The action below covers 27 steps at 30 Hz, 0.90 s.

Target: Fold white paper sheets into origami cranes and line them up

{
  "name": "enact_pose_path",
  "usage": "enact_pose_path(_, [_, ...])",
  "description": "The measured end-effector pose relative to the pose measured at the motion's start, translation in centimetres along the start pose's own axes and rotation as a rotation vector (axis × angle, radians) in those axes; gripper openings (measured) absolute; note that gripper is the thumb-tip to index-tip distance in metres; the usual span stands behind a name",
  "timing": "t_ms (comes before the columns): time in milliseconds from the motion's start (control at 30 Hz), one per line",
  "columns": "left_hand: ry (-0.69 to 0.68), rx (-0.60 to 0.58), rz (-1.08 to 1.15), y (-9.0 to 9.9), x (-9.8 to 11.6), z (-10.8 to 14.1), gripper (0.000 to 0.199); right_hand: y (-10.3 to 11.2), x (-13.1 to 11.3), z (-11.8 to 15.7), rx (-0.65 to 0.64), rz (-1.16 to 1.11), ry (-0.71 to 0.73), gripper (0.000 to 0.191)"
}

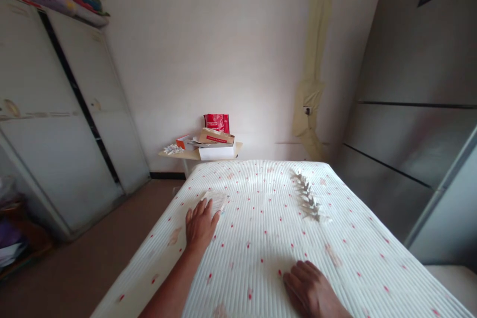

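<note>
My left hand [200,224] reaches forward over the white quilted cover, fingers apart, its fingertips resting on the near edge of a small stack of printed paper sheets [218,199]. Close to me, my right hand [307,285] lies on the cover with its fingers curled in. Nothing shows in it, though its palm side is hidden. Farther off on the right, a row of white folded paper pieces [307,196], pointed like paper cranes, stands on the ribbed cover [257,238], which has small red dots.
Behind the bed, a small table [190,154] holds a white box [216,152], a red bag [217,123] and a pile of white folded pieces [173,149]. A grey refrigerator [406,134] stands right; a cabinet [89,109] with sliding doors stands left. A wall socket [307,110] is behind.
</note>
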<state>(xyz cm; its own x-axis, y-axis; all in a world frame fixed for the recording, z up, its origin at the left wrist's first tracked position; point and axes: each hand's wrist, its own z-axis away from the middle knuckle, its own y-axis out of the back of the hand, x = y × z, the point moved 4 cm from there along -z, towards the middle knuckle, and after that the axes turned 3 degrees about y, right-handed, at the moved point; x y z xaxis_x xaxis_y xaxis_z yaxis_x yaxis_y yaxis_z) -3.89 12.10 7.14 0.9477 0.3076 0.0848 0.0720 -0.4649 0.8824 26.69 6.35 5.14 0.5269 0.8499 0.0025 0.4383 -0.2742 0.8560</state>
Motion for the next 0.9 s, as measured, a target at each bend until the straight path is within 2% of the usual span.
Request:
enact_pose_path(67, [0.046,-0.071,-0.023,-0.6,0.3,-0.6,0.046,0.1,-0.1,-0.1,0.006,0.023,-0.012,0.021])
enact_pose_path(167, [0.021,-0.133,-0.028,-1.6,0.8,-1.1,0.046,0.1,-0.2,-0.3,0.039,0.053,0.001,0.021])
enact_pose_path(267, [-0.007,-0.100,-0.015,-2.1,1.0,-1.0,0.041,0.2,-0.2,-0.5,0.059,0.077,0.004,0.021])
enact_pose_path(467, [0.000,-0.032,0.052,-1.7,1.0,-0.9,0.034,0.2,-0.2,-0.4,0.049,0.062,-0.020,0.020])
enact_pose_path(700, [0.009,0.024,0.052,-1.2,1.2,-1.0,0.032,0.1,-0.1,-0.5,0.062,0.081,-0.014,0.020])
enact_pose_path(900, [-0.010,0.092,0.041,-1.5,0.9,-0.8,0.029,0.2,-0.1,-0.5,0.086,0.067,-0.008,0.019])
